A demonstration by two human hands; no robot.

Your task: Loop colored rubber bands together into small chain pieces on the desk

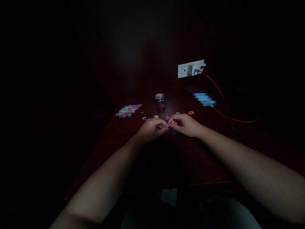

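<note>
My left hand (153,128) and my right hand (184,124) meet fingertip to fingertip above the dark red table (166,162). Both are closed in a pinch, and whatever lies between the fingertips is too small to make out. Just beyond them rests a loose row of small elastic bands: a blue band (144,118), a yellow band (156,116), a pink band (168,117), a green band (177,113) and some salmon bands (191,112). A heap of mixed pastel bands (127,110) lies farther left.
Behind the row stands a small clear jar (159,100) with a lid. At the back right lies a blurred-out blue device (204,99), joined by a red cable (234,119) to a charger in the wall socket (184,70). A black cable hangs beside it.
</note>
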